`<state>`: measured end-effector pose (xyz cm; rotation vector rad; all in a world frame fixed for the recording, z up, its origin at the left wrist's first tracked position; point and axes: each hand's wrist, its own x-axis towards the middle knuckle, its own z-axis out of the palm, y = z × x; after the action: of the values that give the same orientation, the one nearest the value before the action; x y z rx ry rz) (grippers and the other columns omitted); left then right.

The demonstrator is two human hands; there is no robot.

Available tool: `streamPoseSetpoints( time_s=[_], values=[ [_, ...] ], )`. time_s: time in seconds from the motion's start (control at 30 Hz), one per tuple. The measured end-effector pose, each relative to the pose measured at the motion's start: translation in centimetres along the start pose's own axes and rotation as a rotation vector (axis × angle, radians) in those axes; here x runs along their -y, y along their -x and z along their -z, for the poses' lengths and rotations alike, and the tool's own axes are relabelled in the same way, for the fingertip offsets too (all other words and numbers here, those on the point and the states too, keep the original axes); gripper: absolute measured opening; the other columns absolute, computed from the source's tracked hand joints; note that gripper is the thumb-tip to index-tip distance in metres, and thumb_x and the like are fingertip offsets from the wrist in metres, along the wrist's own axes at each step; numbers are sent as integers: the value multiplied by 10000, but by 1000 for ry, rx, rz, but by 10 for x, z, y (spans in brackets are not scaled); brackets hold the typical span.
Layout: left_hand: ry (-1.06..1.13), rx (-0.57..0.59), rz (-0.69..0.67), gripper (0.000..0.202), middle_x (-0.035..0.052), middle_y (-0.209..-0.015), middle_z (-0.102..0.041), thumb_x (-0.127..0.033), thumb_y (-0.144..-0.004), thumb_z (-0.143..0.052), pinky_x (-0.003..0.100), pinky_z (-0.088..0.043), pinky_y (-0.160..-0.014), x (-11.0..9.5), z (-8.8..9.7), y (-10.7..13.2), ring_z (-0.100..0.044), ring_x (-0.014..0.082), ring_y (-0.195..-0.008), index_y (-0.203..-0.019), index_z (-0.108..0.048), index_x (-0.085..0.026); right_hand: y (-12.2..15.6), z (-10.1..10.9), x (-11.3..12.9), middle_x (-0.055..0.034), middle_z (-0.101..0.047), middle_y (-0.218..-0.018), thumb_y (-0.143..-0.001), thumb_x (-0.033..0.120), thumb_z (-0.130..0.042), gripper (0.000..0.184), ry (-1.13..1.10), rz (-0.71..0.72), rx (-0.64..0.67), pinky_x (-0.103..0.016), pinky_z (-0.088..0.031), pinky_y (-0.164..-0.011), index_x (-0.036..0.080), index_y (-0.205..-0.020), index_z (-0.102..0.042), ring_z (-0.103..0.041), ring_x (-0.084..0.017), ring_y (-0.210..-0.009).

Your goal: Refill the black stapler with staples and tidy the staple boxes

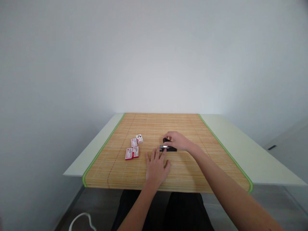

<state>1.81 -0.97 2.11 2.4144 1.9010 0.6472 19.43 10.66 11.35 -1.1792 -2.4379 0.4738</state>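
A black stapler (pixel 167 148) lies on the bamboo mat (pixel 192 173) near the middle. My right hand (pixel 177 140) rests over its far end, fingers curled around it. My left hand (pixel 157 166) lies flat on the mat just in front of the stapler, fingers spread, fingertips touching or nearly touching its near end. Several small red and white staple boxes (pixel 132 152) sit to the left of my hands, one small white box (pixel 139 138) a little farther back.
The mat has green edging (pixel 101 150) and covers a pale table (pixel 250 150) against a white wall. A white cord (pixel 81 219) lies on the floor at lower left. My dark-clothed legs show below the table's front edge.
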Motion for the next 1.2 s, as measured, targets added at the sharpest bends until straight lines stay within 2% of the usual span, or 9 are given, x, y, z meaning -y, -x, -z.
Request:
streamPoseSetpoints(
  time_s=[0.2, 0.3, 0.37, 0.47, 0.6, 0.77, 0.87, 1.07, 1.2],
  values=[
    [21, -1, 9, 563, 22, -1648, -377, -456, -999, -489, 680, -126, -1241, 2, 0, 0, -249, 340, -1540, -1553, -417, -389, 46, 40, -16, -70, -746, -1087, -903, 290, -677, 264, -142, -102, -100, -350, -571, -842, 220, -1156, -707, -694, -206, -897],
    [46, -15, 10, 546, 15, -1648, -374, -414, -998, -498, 699, -119, -1235, 1, 0, -1, -254, 345, -1537, -1540, -433, -400, 73, 47, -37, -68, -749, -1119, -906, 319, -655, 262, -256, -200, -148, -376, -589, -900, 223, -1146, -696, -712, -211, -943],
    [72, -19, 8, 547, 15, -1645, -377, -384, -991, -512, 711, -115, -1231, 1, 1, -1, -259, 352, -1533, -1533, -442, -407, 90, 45, -53, -67, -753, -1114, -898, 338, -653, 271, -314, -257, -174, -391, -593, -921, 231, -1144, -695, -717, -222, -976],
    [105, -16, 13, 551, 21, -1638, -387, -357, -977, -534, 718, -112, -1229, 0, 2, -2, -268, 361, -1530, -1520, -459, -412, 114, 30, -76, -78, -753, -1100, -869, 361, -670, 301, -348, -356, -218, -432, -596, -927, 243, -1145, -694, -713, -252, -1013],
    [102, -21, 28, 531, 33, -1631, -396, -328, -979, -529, 696, -98, -1242, -1, 3, -2, -282, 337, -1527, -1504, -485, -399, 136, -3, -91, -81, -750, -1078, -858, 389, -664, 360, -347, -450, -323, -472, -587, -933, 243, -1187, -682, -705, -266, -1025],
    [89, -24, 32, 517, 27, -1627, -401, -323, -987, -512, 681, -102, -1249, 1, 2, -1, -280, 312, -1528, -1499, -490, -397, 143, -43, -84, -82, -721, -1218, -880, 456, -649, 494, -438, -442, -501, -470, -549, -999, 259, -1331, -604, -693, -255, -1059],
    [87, -30, 18, 526, 22, -1631, -395, -322, -985, -517, 679, -102, -1249, 3, 1, -1, -268, 306, -1533, -1504, -483, -399, 142, -61, -75, -77, -725, -1169, -892, 503, -634, 601, -465, -445, -585, -467, -546, -991, 246, -1422, -519, -697, -248, -1007],
    [116, -8, 4, 542, 21, -1631, -396, -315, -976, -525, 652, -137, -1254, 5, -3, -2, -264, 281, -1539, -1511, -476, -390, 140, -73, -70, -56, -722, -1069, -879, 551, -638, 770, -414, -519, -627, -480, -543, -982, 245, -1535, -378, -696, -261, -979],
    [161, -40, 18, 478, 10, -1606, -431, -280, -968, -524, 584, -169, -1275, 14, 1, 0, -344, 257, -1500, -1437, -556, -363, 141, -72, -74, -56, -716, -1073, -878, 563, -641, 837, -435, -503, -633, -482, -526, -1020, 238, -1575, -309, -695, -259, -1016]
  ],
)
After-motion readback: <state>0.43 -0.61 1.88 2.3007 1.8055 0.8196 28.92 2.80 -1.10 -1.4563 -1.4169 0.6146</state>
